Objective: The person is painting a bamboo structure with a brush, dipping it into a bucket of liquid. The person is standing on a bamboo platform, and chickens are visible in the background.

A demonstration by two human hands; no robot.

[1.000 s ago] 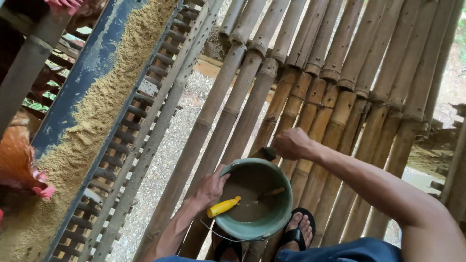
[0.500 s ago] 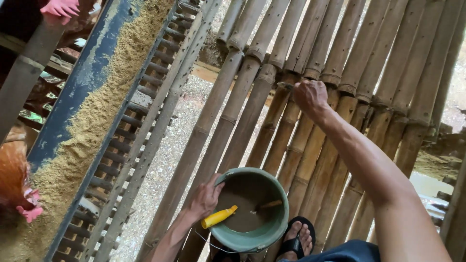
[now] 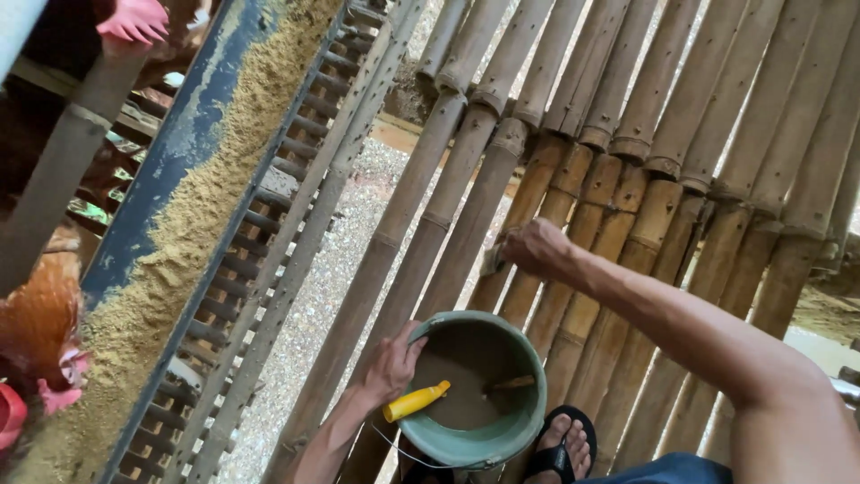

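My left hand (image 3: 390,363) grips the near rim of a green bucket (image 3: 537,394) with brown feed in its bottom. A yellow handle (image 3: 417,401) leans out of the bucket right beside that hand. My right hand (image 3: 535,246) hovers over the bamboo poles just beyond the bucket. Its fingers are closed around a small grey object (image 3: 493,261); what it is I cannot tell. A short stick-like piece (image 3: 511,385) lies in the feed.
The floor is made of long bamboo poles (image 3: 627,179) with gaps over gravel (image 3: 345,260). A long feed trough (image 3: 179,260) full of tan feed runs along the left, a slatted rail beside it. A brown hen (image 3: 40,327) stands at the far left. My sandalled foot (image 3: 564,444) is beside the bucket.
My right hand rose away from the bucket over the poles, then came back down closer to it, still closed. My left hand stayed on the bucket rim.
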